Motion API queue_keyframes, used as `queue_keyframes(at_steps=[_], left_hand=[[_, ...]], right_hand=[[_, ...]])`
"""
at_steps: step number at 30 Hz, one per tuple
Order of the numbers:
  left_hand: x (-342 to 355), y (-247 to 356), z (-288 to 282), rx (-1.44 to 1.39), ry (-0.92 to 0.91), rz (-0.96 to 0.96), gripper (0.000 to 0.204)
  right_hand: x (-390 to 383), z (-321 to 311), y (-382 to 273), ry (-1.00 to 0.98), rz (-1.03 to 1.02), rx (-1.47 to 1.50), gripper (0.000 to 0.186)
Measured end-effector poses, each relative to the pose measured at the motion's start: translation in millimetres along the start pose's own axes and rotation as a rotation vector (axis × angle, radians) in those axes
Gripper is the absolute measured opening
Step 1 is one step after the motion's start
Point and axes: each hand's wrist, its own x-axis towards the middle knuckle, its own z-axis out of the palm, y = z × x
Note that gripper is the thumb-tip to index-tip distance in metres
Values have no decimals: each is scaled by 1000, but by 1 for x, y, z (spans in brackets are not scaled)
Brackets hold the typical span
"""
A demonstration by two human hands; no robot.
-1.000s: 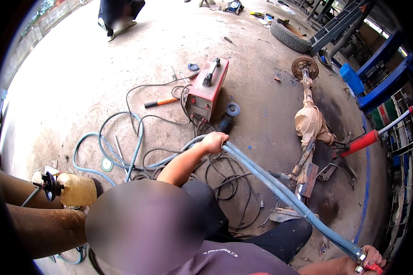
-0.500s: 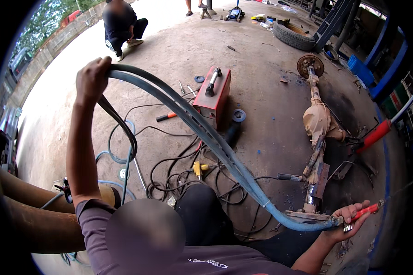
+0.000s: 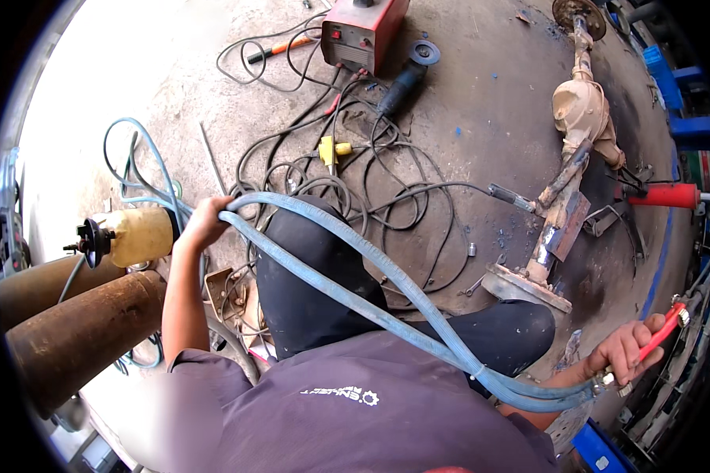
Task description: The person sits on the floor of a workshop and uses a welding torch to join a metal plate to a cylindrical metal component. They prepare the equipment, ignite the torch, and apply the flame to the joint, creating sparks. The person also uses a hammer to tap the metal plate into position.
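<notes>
Strong light from 10 o'clock overexposed the floor [image 3: 126,94] there. Brightness fell toward 3 o'clock. Fisheye distortion bent the blue line [image 3: 659,268] near 3 o'clock. A blurred patch [image 3: 162,418] obscured detail at 7 o'clock. Vignetting blackened all corners.

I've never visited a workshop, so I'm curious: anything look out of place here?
Dark cables lie in a loose tangle on the floor near the red machine, a yellow piece among them. It looks untidy, perhaps easy to trip over.

- Paired hoses [image 3: 355,239]: dusty pale blue
- Torch handle [image 3: 661,332]: red, with silvery fittings [image 3: 605,380]
- Welding machine [image 3: 380,31]: red casing, grey front [image 3: 349,54]
- Cable connector [image 3: 328,151]: yellow
- Axle housing [image 3: 578,106]: beige
- Gas cylinders [image 3: 91,337]: rusty brown
- Shirt [image 3: 371,432]: purple-grey, white print [image 3: 347,394]
- Trousers [image 3: 315,249]: black
</notes>
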Motion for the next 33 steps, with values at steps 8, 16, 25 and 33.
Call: queue_keyframes(at_steps=[8,16,25,33], left_hand=[[113,25,-22,221,125,52,12],[44,23,109,553,-898,13,35],[-37,-20,107,467,-631,-120,35],[-174,-12,123,-256,28,-614,32]], right_hand=[[13,-6,-57,113,-358,-1,29],[-1,-42,-81,351,-541,-660,28],[133,-99,-32,240,128,-254,35],[210,-121,65,334,479,-388,43]])
